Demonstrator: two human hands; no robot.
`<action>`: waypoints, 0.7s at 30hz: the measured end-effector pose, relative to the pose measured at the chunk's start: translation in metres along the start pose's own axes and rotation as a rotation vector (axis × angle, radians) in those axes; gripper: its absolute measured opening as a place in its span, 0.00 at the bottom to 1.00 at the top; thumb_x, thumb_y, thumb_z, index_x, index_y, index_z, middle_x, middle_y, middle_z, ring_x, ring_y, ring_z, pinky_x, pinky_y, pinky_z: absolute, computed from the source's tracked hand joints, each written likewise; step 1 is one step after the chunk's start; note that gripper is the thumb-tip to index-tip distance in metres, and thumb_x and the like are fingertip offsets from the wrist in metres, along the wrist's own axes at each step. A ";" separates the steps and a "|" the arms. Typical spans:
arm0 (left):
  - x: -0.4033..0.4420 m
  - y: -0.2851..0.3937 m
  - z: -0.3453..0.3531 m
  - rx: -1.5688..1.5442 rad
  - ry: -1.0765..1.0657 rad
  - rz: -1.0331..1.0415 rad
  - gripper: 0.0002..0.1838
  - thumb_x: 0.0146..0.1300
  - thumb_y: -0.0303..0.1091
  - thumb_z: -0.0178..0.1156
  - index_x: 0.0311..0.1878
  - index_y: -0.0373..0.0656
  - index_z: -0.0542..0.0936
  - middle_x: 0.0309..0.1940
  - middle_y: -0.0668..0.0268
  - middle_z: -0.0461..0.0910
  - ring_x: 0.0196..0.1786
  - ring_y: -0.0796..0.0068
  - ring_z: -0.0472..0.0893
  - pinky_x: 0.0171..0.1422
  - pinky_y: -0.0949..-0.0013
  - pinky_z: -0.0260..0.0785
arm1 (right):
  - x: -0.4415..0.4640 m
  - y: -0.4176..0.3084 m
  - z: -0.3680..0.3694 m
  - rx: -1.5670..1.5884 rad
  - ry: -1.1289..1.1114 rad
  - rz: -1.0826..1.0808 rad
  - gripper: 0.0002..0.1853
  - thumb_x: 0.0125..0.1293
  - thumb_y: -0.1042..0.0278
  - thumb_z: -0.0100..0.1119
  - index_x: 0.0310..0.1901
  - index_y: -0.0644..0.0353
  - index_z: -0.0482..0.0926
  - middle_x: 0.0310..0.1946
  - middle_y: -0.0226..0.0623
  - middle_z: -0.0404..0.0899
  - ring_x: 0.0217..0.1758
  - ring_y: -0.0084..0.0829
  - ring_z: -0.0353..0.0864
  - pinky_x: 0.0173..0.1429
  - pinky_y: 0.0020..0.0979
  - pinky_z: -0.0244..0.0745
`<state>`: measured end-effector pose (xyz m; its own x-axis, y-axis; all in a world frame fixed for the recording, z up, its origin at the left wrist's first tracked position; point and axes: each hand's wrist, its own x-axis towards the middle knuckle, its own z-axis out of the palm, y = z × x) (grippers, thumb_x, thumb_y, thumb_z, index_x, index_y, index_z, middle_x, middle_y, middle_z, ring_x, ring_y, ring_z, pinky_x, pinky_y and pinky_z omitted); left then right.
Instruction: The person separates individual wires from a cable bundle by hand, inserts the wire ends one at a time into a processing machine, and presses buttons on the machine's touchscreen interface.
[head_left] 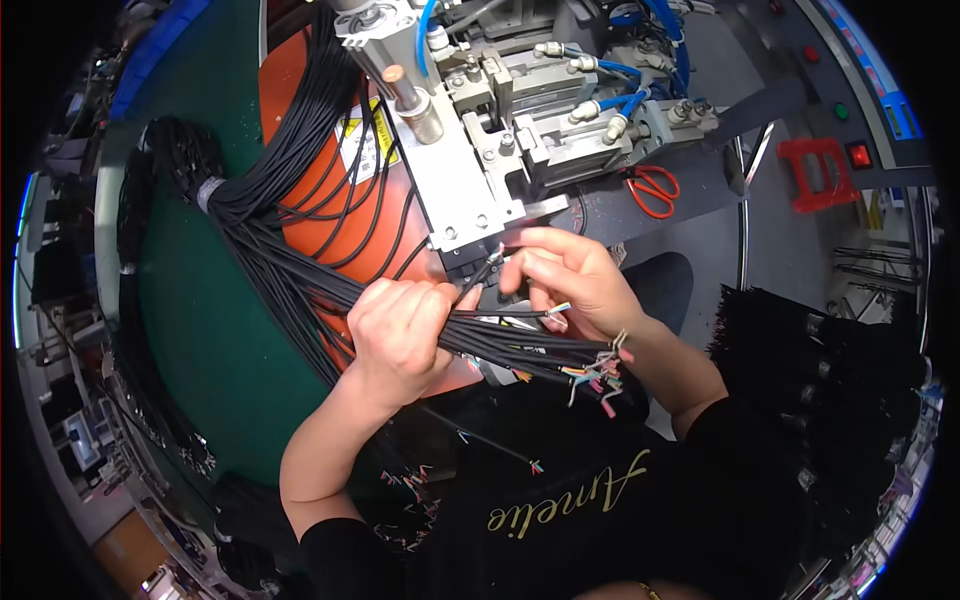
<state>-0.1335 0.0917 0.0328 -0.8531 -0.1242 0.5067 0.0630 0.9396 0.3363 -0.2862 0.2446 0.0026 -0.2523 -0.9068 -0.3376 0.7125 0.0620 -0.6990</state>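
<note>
My left hand is wrapped round a bundle of black cables, whose stripped ends with coloured wires fan out to the right. One cable sticks up from beside this hand, with its bare wires at the front of the metal machine. My right hand is next to those wires, fingers curled and partly apart; whether it touches them I cannot make out. Below it, another cable end shows white, yellow and blue wires.
Red-handled scissors lie right of the machine on a grey surface. A tied cable bundle crosses the green mat and orange surface. A red stool stands at the right. More black cables hang lower right.
</note>
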 end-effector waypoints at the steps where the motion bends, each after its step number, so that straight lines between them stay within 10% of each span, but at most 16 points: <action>1: -0.001 0.002 0.001 -0.017 -0.028 -0.020 0.09 0.52 0.27 0.71 0.32 0.40 0.78 0.19 0.66 0.75 0.21 0.66 0.76 0.29 0.65 0.62 | 0.003 0.002 0.003 -0.058 0.001 -0.033 0.15 0.74 0.67 0.54 0.56 0.68 0.75 0.37 0.37 0.82 0.24 0.16 0.78 0.24 0.15 0.69; 11: 0.004 0.009 0.012 -0.076 -0.045 -0.012 0.19 0.41 0.26 0.63 0.41 0.35 0.81 0.26 0.65 0.80 0.26 0.67 0.78 0.33 0.66 0.63 | 0.005 -0.006 0.012 -0.038 -0.020 -0.060 0.09 0.69 0.79 0.55 0.49 0.69 0.75 0.33 0.31 0.80 0.31 0.15 0.78 0.36 0.17 0.72; 14: 0.006 0.012 0.012 -0.092 -0.034 -0.062 0.12 0.45 0.26 0.65 0.36 0.38 0.79 0.21 0.65 0.76 0.24 0.67 0.77 0.32 0.66 0.61 | 0.002 0.017 0.023 -0.132 0.015 -0.318 0.12 0.68 0.80 0.55 0.52 0.68 0.75 0.34 0.32 0.78 0.35 0.16 0.78 0.39 0.19 0.73; 18: 0.004 0.012 0.016 -0.164 0.044 -0.126 0.07 0.52 0.27 0.67 0.30 0.41 0.76 0.17 0.66 0.74 0.22 0.66 0.77 0.31 0.65 0.60 | 0.021 0.041 0.012 -1.181 0.187 -1.239 0.23 0.58 0.73 0.65 0.57 0.61 0.78 0.46 0.39 0.76 0.43 0.37 0.81 0.45 0.35 0.77; 21: 0.001 0.011 0.020 -0.104 0.059 -0.068 0.08 0.49 0.27 0.68 0.30 0.41 0.76 0.18 0.66 0.73 0.22 0.66 0.75 0.31 0.65 0.60 | 0.008 0.025 0.000 -0.914 0.061 -0.909 0.18 0.61 0.74 0.63 0.53 0.64 0.80 0.43 0.39 0.78 0.41 0.32 0.81 0.45 0.32 0.77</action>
<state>-0.1446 0.1084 0.0210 -0.8256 -0.2076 0.5246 0.0621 0.8908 0.4502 -0.2703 0.2392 -0.0180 -0.4544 -0.7547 0.4733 -0.4277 -0.2812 -0.8591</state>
